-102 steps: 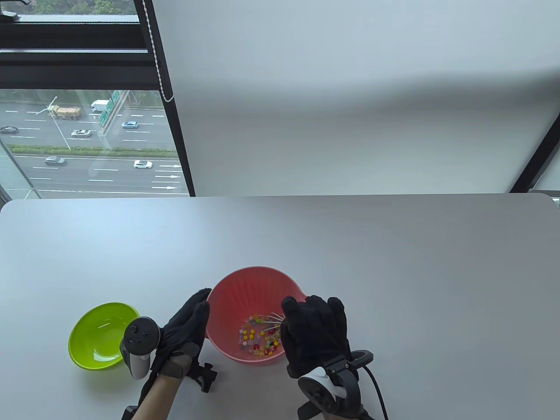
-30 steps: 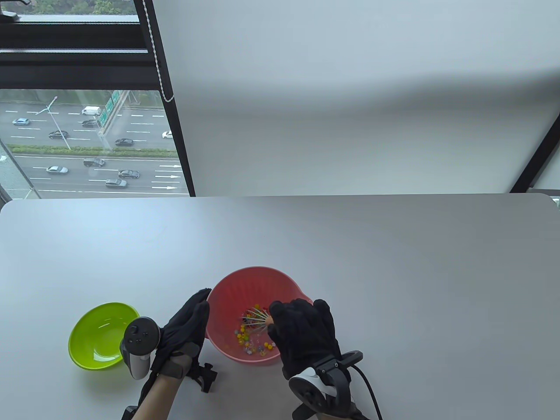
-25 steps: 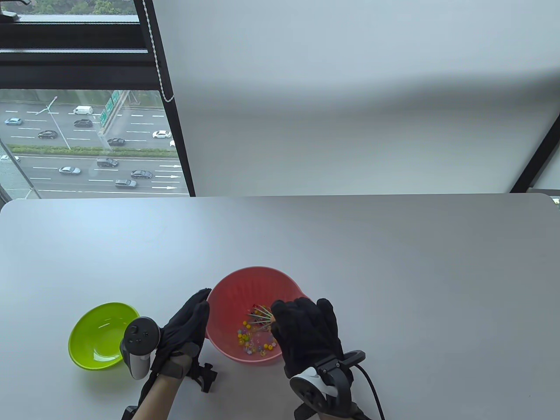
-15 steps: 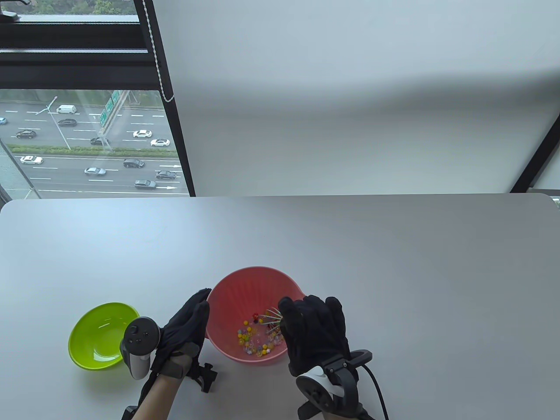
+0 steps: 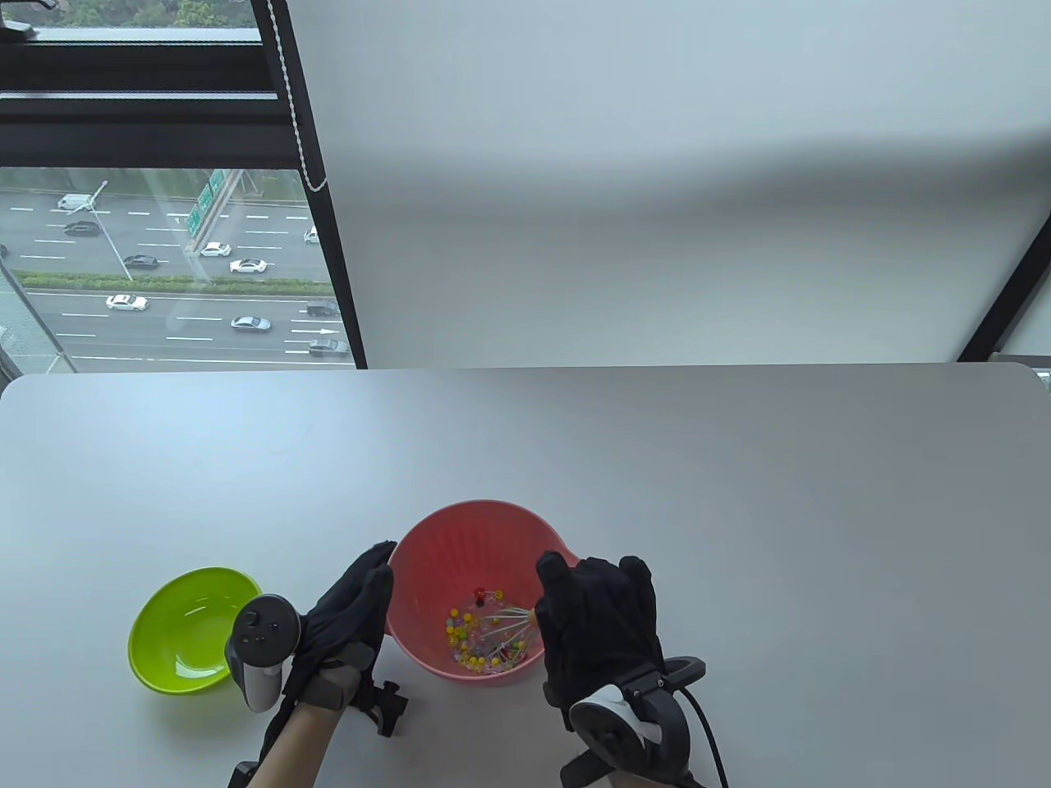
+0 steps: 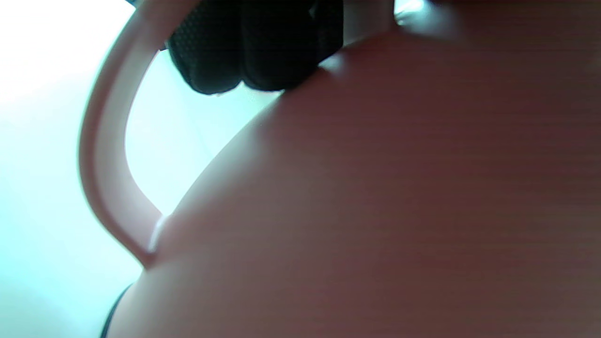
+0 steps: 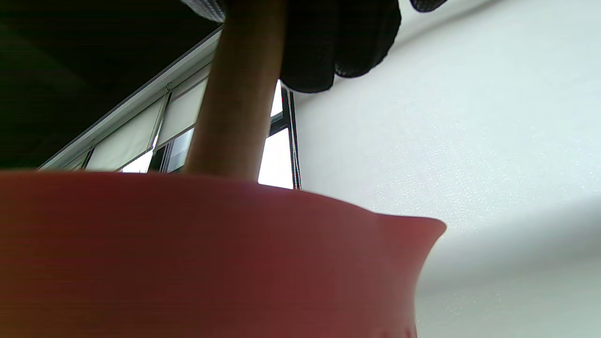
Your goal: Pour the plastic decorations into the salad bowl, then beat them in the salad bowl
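A pink salad bowl stands near the table's front edge, with several small coloured plastic decorations scattered on its bottom. My right hand hovers over the bowl's right rim and grips the wooden handle of a whisk. The whisk's wire head is down among the decorations. My left hand lies with straight fingers against the bowl's left outer wall. In the left wrist view its fingertips touch the pink bowl beside its loop handle.
An empty green bowl sits left of my left hand. The table's rounded far edge meets a white wall. A window with a bead cord is at the back left.
My right hand has swung the whisk from the bowl's middle toward its right and near side, and the decorations have shifted. My left hand and the bowl have stayed put.
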`<action>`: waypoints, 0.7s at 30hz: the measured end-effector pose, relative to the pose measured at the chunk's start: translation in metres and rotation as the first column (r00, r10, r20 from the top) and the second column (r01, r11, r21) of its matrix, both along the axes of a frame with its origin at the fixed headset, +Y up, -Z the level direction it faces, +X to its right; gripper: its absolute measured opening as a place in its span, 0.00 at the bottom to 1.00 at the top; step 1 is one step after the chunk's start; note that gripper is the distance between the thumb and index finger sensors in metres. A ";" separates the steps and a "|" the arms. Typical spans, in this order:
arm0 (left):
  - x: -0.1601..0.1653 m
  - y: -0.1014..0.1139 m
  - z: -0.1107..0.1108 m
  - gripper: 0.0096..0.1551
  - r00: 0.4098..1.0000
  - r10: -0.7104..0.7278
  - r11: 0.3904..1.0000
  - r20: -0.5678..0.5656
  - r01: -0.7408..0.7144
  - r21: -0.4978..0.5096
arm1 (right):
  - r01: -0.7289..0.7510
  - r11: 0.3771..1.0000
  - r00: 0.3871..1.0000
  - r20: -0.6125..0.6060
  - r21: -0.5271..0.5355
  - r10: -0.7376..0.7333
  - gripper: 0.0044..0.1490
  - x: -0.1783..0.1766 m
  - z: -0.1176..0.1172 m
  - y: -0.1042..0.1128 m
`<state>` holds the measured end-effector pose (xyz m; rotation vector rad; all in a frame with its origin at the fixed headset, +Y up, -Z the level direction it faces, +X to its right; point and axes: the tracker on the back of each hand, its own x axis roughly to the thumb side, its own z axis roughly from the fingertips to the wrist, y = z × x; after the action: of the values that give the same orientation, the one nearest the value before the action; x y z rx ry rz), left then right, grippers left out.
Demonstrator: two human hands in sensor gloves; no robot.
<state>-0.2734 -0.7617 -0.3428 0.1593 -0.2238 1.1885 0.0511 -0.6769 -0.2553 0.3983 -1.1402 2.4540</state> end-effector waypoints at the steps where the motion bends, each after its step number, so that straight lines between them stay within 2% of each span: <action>1: 0.000 0.000 0.000 0.39 1.000 0.000 1.000 0.000 0.000 0.000 | 0.001 1.000 1.000 -0.002 -0.009 -0.001 0.33 -0.001 0.000 -0.001; 6: 0.000 0.000 0.000 0.39 1.000 0.000 1.000 0.000 0.000 0.000 | -0.004 0.999 0.999 -0.037 -0.045 0.002 0.35 -0.008 -0.002 -0.005; 10: 0.000 0.000 0.000 0.39 1.000 0.000 1.000 0.000 0.000 0.000 | -0.059 0.997 0.997 -0.043 -0.043 0.057 0.42 -0.016 -0.001 -0.008; 21: 0.000 0.000 0.000 0.39 1.000 0.001 1.000 0.000 -0.001 0.001 | -0.175 0.984 0.984 0.030 0.029 0.174 0.39 -0.019 0.001 -0.008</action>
<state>-0.2732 -0.7618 -0.3426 0.1608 -0.2246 1.1892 0.0323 -0.6850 -0.2541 0.4951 -1.2023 2.6013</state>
